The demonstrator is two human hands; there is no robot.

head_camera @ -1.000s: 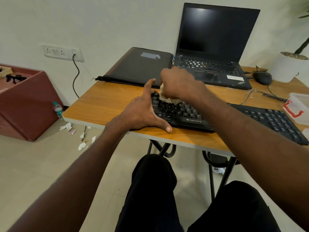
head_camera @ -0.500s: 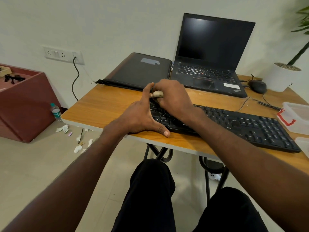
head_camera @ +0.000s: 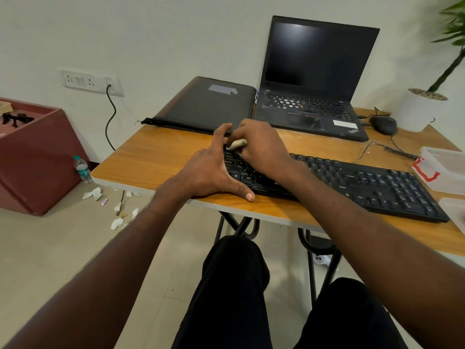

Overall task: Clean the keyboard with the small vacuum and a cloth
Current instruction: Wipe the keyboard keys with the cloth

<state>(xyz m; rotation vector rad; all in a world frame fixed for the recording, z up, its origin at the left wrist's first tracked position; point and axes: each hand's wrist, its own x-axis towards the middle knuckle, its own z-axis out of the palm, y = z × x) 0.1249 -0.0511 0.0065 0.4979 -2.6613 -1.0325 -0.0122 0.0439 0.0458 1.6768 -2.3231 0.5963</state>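
I see my right hand (head_camera: pixel 259 147) curled round a small pale cloth (head_camera: pixel 236 144), pinching it down on the far left corner of the keyboard (head_camera: pixel 352 182). My left hand (head_camera: pixel 211 170) lies spread, thumb along the keyboard's near edge and fingers up its left end, bracing it on the table (head_camera: pixel 156 157). The keyboard runs from the middle of the table out to the right, and my right forearm crosses its near left part, hiding those keys.

Just beyond the hands sit a closed black sleeve (head_camera: pixel 208 104) and, to its right, an open laptop (head_camera: pixel 312 79) with a dark screen. A mouse (head_camera: pixel 383 124) and its cable lie far right, near a white plant pot (head_camera: pixel 420 109). A clear box (head_camera: pixel 445 170) with a red clip stands at the keyboard's right end. Left of the table, a bottle (head_camera: pixel 82 169) stands on the floor by a red cabinet (head_camera: pixel 32 157), with scraps of paper (head_camera: pixel 93 193) scattered near.
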